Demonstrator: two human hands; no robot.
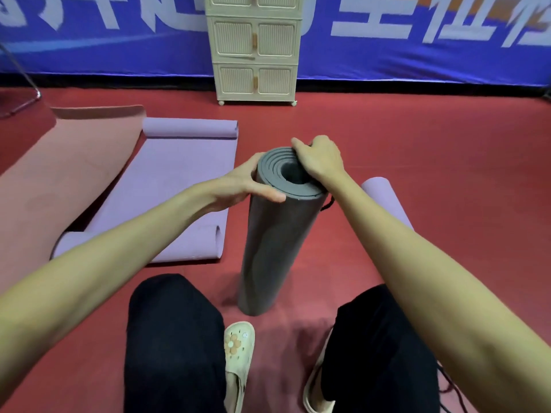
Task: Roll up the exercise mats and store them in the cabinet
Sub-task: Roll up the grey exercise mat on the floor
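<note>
Black trouser legs [173, 347] fill the bottom of the view, both cut off by the lower edge, and two cream slippers [238, 356] stand on the red floor [417, 138] between them; the right one is largely hidden behind the right knee. Just beyond the knees a rolled grey exercise mat [277, 242] stands on end on the floor, leaning slightly to the right, its spiral top turned toward the camera. The left hand [244, 186] reaches in from the lower left and grips the mat's upper left side, thumb laid across the front just below the rim, fingers wrapped behind out of sight. The right hand [320, 160] comes from the lower right and rests over the top right rim, its fingers curled over the edge of the spiral; their tips are hard to make out. A dark cord [327, 204] hangs beside the mat under the right wrist. Behind the right forearm, a rolled purple mat [380, 189] is mostly hidden. At the left lies a second purple mat [167, 180], unrolled with both ends curled, touching a pink mat [53, 174] that the left edge cuts off. A cream cabinet [255, 49] with closed doors stands by the blue banner [417, 40], its top cropped.
</note>
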